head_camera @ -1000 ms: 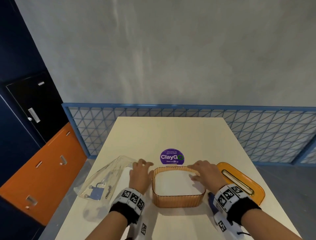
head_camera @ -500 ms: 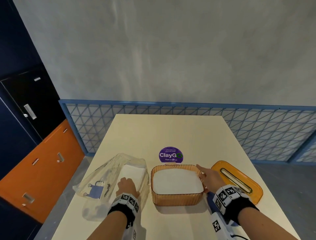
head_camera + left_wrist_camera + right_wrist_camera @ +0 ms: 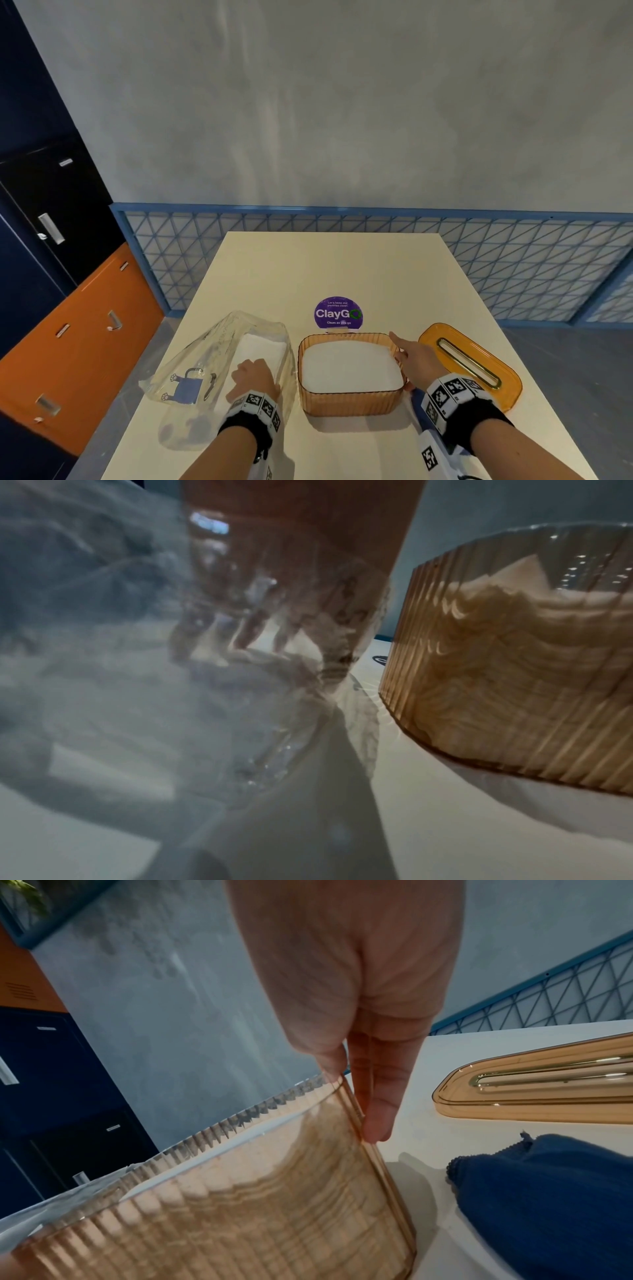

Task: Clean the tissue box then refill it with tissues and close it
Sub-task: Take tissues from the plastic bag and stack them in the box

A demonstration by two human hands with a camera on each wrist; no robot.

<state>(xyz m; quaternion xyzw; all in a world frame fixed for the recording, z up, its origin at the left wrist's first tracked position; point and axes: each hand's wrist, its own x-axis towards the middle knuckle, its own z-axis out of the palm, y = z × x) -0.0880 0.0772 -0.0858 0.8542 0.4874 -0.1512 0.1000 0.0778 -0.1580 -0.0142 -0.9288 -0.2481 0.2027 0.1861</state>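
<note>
Standing open at the near middle of the desk [image 3: 342,267], the tissue box [image 3: 349,399] is an amber, ribbed, see-through tub filled with a white stack of tissues [image 3: 349,368] that reaches almost to its rim. The right hand [image 3: 416,359] rests against the right wall of the box: in the right wrist view the thumb lies on the rim and the straight fingers [image 3: 380,1096] run down the outside of the wall, touching it. The hand presses rather than grips. The lid [image 3: 471,366], amber with a long slot, lies flat on the desk to the right of the box, apart from it. A blue cloth [image 3: 548,1204] lies on the desk just right of the box, between the box and the lid, under the right wrist.

Left of the box lies a clear plastic bag [image 3: 205,370] with a blue printed figure and more white tissues inside. The left hand [image 3: 255,377] is on top of this bag; through the plastic the left wrist view is blurred, so whether its fingers grip the bag cannot be told. Behind the box a round purple sticker [image 3: 337,313] is on the desk.
</note>
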